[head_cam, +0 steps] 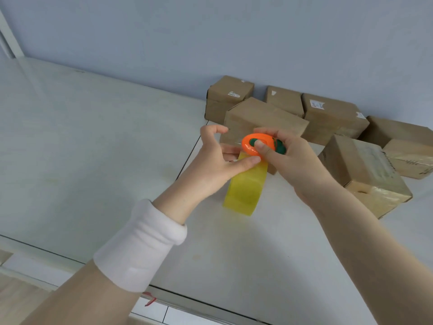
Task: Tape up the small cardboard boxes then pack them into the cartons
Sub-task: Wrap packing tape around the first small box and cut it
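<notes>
1. White tabletop [93, 141]: several small brown cardboard boxes [262, 118] sit grouped at its far right, untouched by either hand.
2. Translucent yellow tape roll [243, 191]: held before the boxes, its top pinched by the left hand [218, 158].
3. Orange oval plastic cutter [254, 143]: gripped by the right hand [288, 163], thumb pressed on it.
4. Judgement: taping step; next, sever a strip cleanly and seat it along a box seam.
</notes>
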`<state>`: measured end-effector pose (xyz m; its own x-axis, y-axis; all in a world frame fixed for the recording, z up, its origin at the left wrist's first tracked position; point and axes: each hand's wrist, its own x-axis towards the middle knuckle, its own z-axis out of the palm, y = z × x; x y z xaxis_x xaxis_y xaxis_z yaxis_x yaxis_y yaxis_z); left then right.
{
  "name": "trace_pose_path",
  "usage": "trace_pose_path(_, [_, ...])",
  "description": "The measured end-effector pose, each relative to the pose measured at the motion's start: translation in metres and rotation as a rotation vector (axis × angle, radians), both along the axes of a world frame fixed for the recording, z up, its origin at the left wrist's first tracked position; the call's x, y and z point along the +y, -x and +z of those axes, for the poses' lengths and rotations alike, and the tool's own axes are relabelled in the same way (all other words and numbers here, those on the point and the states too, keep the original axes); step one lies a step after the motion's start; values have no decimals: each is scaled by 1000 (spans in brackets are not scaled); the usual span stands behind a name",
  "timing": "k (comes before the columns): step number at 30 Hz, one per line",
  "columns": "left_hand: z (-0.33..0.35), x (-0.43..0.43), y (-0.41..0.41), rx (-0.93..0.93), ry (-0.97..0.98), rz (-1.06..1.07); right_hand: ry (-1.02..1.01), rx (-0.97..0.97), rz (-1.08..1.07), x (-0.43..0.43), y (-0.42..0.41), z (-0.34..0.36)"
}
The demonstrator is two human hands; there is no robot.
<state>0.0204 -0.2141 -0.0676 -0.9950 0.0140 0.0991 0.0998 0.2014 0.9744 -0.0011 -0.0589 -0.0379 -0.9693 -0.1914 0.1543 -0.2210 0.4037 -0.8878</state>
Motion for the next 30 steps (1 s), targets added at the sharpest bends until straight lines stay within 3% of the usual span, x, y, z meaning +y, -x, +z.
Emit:
trace_pose_path(3, [6,4,0,31,82,30,-260,9,-53,0,2,-1])
trace_pose_path(5, [12,5,1,147,283,97,-379,47,-83,8,0,6])
trace_pose_path(7, [19,8,3,274,508,151,-327,181,-134,29,-4,22])
trace_pose_path(10, [32,22,4,395,692,192,-209,306,-214,95,3,43])
trace_pose_path(13, [45,59,-6,662,683,182,-405,233,-266,168,33,38])
trace_pose_path(16, [47,122,-13,779,641,-57,-630,101,-125,199,54,27])
trace_pose_path(18, [40,164,-11,764,779,-195,-653,10,-34,205,54,21])
trace_pose_path(21, [20,190,1,676,999,-294,-652,45,-40,214,41,13])
trace_pose_path(25, [9,173,7,709,773,-497,-631,156,-157,238,2,1])
trace_pose_path(27, [8,167,5,721,765,-544,-589,193,-174,243,-22,-4])
trace_pose_path(30, [7,167,3,561,756,-531,-684,224,-201,245,-43,-7])
